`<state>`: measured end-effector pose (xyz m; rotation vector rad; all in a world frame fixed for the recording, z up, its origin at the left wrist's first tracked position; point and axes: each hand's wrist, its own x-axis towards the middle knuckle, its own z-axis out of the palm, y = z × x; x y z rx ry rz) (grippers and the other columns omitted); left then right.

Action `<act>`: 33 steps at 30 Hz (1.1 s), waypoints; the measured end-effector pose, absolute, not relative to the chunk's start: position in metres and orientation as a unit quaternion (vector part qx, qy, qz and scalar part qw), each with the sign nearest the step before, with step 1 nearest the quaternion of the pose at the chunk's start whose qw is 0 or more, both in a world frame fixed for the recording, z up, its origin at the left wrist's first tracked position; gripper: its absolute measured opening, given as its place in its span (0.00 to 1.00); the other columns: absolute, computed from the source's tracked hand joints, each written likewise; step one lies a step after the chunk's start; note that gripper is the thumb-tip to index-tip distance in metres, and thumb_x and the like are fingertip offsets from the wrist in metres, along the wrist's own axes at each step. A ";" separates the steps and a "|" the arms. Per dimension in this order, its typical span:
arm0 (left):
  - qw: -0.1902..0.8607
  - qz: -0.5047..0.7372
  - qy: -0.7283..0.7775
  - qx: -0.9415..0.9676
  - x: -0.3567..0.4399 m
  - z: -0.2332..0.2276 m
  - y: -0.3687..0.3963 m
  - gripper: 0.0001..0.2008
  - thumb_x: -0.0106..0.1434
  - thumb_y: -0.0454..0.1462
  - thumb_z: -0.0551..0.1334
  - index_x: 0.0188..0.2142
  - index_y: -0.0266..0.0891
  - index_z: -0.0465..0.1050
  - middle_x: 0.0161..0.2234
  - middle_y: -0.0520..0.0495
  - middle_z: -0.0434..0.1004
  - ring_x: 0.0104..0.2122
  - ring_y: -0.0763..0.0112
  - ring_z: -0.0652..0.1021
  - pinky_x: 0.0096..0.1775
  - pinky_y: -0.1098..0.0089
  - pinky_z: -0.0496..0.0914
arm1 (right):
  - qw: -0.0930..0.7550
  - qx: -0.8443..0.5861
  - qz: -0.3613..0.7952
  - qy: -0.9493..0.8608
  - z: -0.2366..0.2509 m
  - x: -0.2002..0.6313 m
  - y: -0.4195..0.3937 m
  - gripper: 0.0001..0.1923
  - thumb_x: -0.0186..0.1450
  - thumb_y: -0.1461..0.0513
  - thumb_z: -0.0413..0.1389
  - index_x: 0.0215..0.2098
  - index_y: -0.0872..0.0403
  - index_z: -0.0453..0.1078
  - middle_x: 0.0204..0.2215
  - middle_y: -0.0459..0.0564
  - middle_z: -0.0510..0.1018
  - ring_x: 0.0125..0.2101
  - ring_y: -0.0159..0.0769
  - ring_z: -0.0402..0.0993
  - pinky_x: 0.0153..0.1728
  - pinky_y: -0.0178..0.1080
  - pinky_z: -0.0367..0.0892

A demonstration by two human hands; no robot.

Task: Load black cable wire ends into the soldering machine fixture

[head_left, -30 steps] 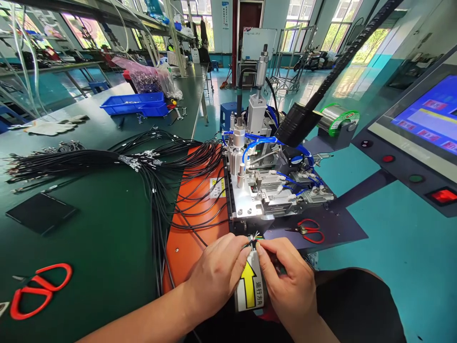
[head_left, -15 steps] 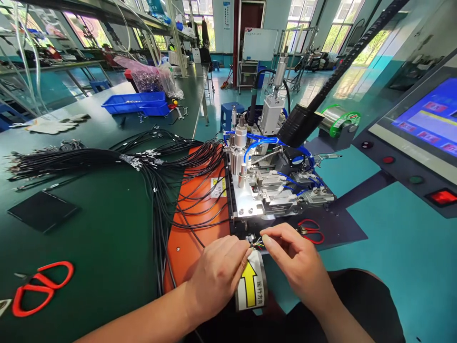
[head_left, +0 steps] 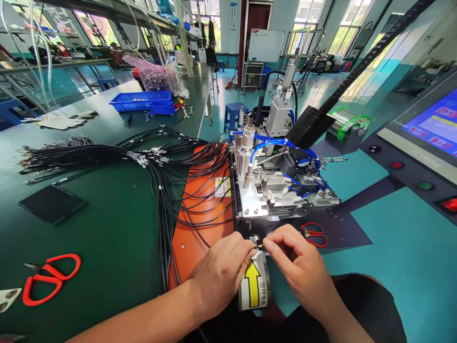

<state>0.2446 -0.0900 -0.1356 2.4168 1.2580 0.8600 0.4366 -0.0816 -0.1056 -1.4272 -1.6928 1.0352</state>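
Note:
At the front of the machine, my left hand (head_left: 224, 267) is closed on a thin black cable, most of it hidden by the fingers. The short stripped end of the cable (head_left: 260, 246) shows between my two hands. Thumb and forefinger of my right hand (head_left: 298, 269) pinch the wires at its tip. Just below my fingertips is a round metal part with a white label and a yellow arrow (head_left: 253, 288). Behind them stands the soldering-type machine (head_left: 282, 190) with metal cylinders and blue air hoses.
Bundled black cables (head_left: 96, 155) lie across the green table (head_left: 117, 247) and an orange plate (head_left: 193, 238). Red-handled scissors (head_left: 53, 276) rest at left, red-handled cutters (head_left: 316, 236) right of the machine. A blue tray (head_left: 143, 102), solder spool (head_left: 348, 125) and control panel (head_left: 421, 157) surround it.
My right fingers have closed on the wire tips; the coloured wires that were fanned out now look gathered together. The view has shifted slightly, moving everything rightward.

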 end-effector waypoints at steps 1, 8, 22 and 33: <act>0.142 0.299 0.435 0.837 0.245 -0.135 -0.090 0.09 0.73 0.34 0.52 0.39 0.37 0.70 0.31 0.48 0.68 0.32 0.66 0.68 0.33 0.66 0.64 | 0.349 -0.547 0.396 -0.650 -0.107 0.436 -0.083 0.13 0.70 0.53 0.54 0.33 0.51 0.73 0.35 0.47 0.74 0.37 0.36 0.70 0.39 0.37 0.63; 0.138 0.308 0.435 0.835 0.244 -0.134 -0.091 0.07 0.72 0.33 0.53 0.41 0.36 0.70 0.31 0.48 0.68 0.32 0.67 0.69 0.35 0.67 0.66 | 0.356 -0.572 0.437 -0.596 -0.112 0.443 -0.082 0.15 0.70 0.50 0.53 0.39 0.51 0.74 0.38 0.47 0.76 0.40 0.36 0.72 0.41 0.36 0.64; 0.148 0.316 0.424 0.836 0.244 -0.135 -0.089 0.08 0.72 0.32 0.52 0.40 0.37 0.71 0.30 0.48 0.68 0.31 0.67 0.68 0.32 0.68 0.64 | 0.321 -0.505 0.603 -0.528 -0.110 0.441 -0.079 0.16 0.68 0.51 0.56 0.34 0.55 0.74 0.29 0.45 0.72 0.29 0.30 0.65 0.28 0.31 0.60; 0.226 0.318 0.421 0.819 0.239 -0.133 -0.086 0.08 0.71 0.32 0.53 0.39 0.39 0.70 0.31 0.48 0.68 0.31 0.69 0.69 0.31 0.70 0.63 | 0.315 -0.452 0.672 -0.495 -0.114 0.441 -0.077 0.17 0.67 0.50 0.57 0.34 0.56 0.71 0.24 0.41 0.61 0.25 0.27 0.52 0.25 0.31 0.52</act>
